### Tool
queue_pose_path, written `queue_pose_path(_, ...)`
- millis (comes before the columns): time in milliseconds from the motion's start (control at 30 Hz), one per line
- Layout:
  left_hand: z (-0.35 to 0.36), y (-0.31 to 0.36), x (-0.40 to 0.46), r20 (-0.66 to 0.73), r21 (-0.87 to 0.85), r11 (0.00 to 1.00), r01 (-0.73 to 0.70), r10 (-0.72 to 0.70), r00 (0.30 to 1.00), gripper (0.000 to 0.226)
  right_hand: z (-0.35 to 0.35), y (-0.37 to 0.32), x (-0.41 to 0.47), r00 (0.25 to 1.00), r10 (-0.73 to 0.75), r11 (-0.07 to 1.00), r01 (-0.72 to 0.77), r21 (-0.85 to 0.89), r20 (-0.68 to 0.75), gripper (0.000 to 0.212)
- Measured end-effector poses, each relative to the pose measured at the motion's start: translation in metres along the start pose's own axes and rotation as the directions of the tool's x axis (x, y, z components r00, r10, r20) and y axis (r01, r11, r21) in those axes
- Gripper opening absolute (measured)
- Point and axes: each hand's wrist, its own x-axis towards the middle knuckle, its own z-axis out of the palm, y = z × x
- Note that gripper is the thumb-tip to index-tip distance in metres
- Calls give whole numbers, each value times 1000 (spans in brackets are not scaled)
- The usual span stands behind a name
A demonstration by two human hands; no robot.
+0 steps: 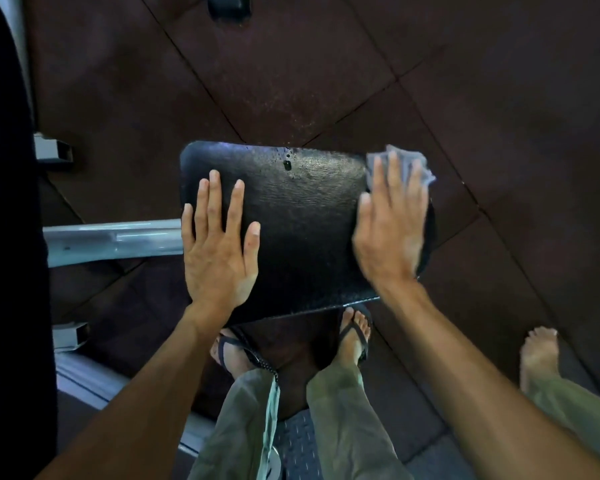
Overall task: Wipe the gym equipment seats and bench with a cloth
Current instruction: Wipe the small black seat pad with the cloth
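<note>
Dark rubber floor tiles [291,81] all around, my sandalled feet [352,336] under the pad's near edge. Black seat pad [302,220] in front of me on a grey frame tube [115,239]. My left hand [219,251] lies flat, fingers spread, steadying the pad. My right hand [390,223] presses the grey cloth [400,166] flat at the right edge. Droplets remain at the far edge; I'd overlap strokes there with even pressure. No readable writing or brand anywhere.
</note>
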Motion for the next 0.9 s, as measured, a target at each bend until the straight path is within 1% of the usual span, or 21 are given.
queue_pose_path(33,0,-1,0,2,7,1000,6,-6,1000,58,6,-20,4,1000,13,999,-13,29,5,55)
queue_pose_path(67,-1,-1,0,7,11,1000,11,-11,1000,58,11,-37,-2,999,-24,999,23,44,25,56)
queue_pose_path(133,-2,-1,1,17,7,1000,8,-9,1000,59,16,-56,-32,981,-162,985,154,77,109,56)
queue_pose_path(167,-3,-1,0,22,6,1000,3,-3,1000,60,14,-58,-49,961,-226,969,205,137,160,56)
queue_pose_path(233,-5,-1,1,25,-9,1000,-16,16,1000,63,4,-49,-67,916,-331,914,251,319,226,54)
queue_pose_path(267,-7,0,2,21,-32,999,-19,19,1000,65,-3,-39,-66,903,-362,880,249,405,232,53)
queue_pose_path(300,-11,3,2,15,-68,998,-6,7,1000,67,-9,-25,-62,905,-365,861,240,447,217,52)
queue_pose_path(333,-15,9,1,4,-114,993,13,-13,1000,69,-13,-10,-56,926,-330,870,224,440,181,52)
queue_pose_path(400,-21,35,-9,-34,-162,987,1,-7,999,66,-16,23,-39,981,-169,939,131,317,95,51)
queue_pose_path(433,-21,55,-17,-41,-159,986,-39,33,999,64,-15,36,-31,992,-98,965,76,252,76,52)
queue_pose_path(467,-18,78,-24,-29,-150,984,-96,92,995,62,-14,45,-25,995,-57,979,40,200,83,52)
queue_pose_path(533,-6,116,-31,17,-121,975,-185,188,982,59,-6,51,-21,994,-40,993,28,118,101,54)
queue_pose_path(600,4,131,-15,46,-90,979,-185,190,981,56,0,49,-23,996,-34,998,29,60,85,55)
queue_pose_path(700,3,112,37,91,-10,978,-208,208,974,54,6,50,-24,999,-26,998,23,55,45,55)
queue_pose_path(733,-1,96,57,113,-2,980,-197,196,974,53,6,52,-23,999,-30,997,27,65,39,55)
queue_pose_path(800,-12,59,80,114,-11,992,-125,125,986,52,7,53,-23,998,-41,996,38,77,40,55)
queue_pose_path(833,-16,41,80,94,-24,994,-102,104,990,52,7,53,-24,998,-42,997,40,72,38,55)
queue_pose_path(900,-22,16,49,46,-39,997,-62,64,997,52,7,51,-25,999,-33,998,31,49,30,55)
